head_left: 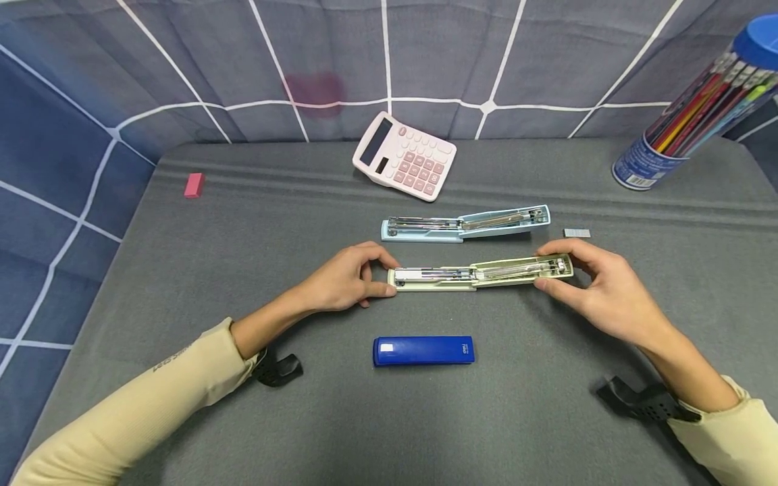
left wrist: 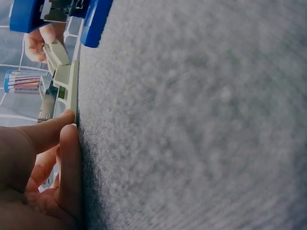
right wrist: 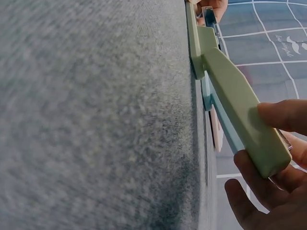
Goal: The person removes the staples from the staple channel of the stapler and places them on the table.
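Note:
A pale green stapler (head_left: 433, 278) lies unfolded on the grey cloth, its metal staple channel facing up. My left hand (head_left: 349, 278) pinches the end of its base, thumb on the near side. On the right, my right hand (head_left: 598, 287) grips the end of the opened top arm (right wrist: 244, 120) between thumb and fingers; the right wrist view shows that arm tilted up off the cloth. Just behind lies a light blue stapler (head_left: 422, 233), also unfolded. Nearer to me sits a closed dark blue stapler (head_left: 423, 351), touched by neither hand.
A small strip of staples (head_left: 576, 233) lies behind my right hand. At the back stands a pink and white calculator (head_left: 406, 158). A pencil tub (head_left: 650, 158) with a blue lid is at the back right, and a pink eraser-like block (head_left: 194, 185) at the left.

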The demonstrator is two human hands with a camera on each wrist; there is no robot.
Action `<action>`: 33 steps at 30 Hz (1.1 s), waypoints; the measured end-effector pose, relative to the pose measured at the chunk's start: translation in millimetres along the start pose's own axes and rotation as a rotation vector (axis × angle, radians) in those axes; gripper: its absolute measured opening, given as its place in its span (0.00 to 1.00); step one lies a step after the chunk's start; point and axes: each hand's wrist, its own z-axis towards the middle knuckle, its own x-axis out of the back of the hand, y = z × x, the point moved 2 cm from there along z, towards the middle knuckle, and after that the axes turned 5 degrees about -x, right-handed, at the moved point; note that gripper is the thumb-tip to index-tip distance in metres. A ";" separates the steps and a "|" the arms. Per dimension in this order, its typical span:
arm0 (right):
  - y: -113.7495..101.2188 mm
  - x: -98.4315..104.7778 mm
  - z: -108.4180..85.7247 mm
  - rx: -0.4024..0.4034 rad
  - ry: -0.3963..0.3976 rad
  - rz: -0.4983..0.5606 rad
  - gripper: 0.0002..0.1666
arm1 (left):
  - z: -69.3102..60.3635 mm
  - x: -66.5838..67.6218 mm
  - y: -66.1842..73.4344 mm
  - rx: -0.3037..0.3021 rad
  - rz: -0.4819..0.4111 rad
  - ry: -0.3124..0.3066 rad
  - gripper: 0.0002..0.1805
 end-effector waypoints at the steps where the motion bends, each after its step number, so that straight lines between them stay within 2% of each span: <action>1: 0.6 -0.1 -0.4 0.000 -0.005 -0.006 0.22 | -0.1 0.1 -0.4 -0.002 -0.004 -0.001 0.16; 13: 3.4 -1.6 -1.1 0.025 -0.016 -0.014 0.23 | -0.3 0.1 -4.5 0.001 -0.015 -0.011 0.17; 17: -8.5 0.1 -0.4 0.116 0.046 -0.024 0.23 | 0.7 -0.6 -4.5 -0.008 -0.015 -0.012 0.16; 19: -18.5 1.0 0.8 0.157 0.088 0.015 0.21 | 1.0 -0.7 -4.6 -0.009 -0.018 -0.011 0.16; 21: -29.5 0.4 2.4 0.163 0.103 0.067 0.19 | 0.8 -0.5 -4.6 -0.004 -0.023 -0.008 0.16; 24: -43.2 -9.1 6.8 0.150 0.046 0.130 0.16 | 0.0 0.0 -4.3 0.007 -0.022 -0.003 0.16; 33: -61.5 -62.6 21.0 0.125 -0.186 0.129 0.09 | 1.8 -0.2 -2.2 0.009 -0.015 -0.002 0.16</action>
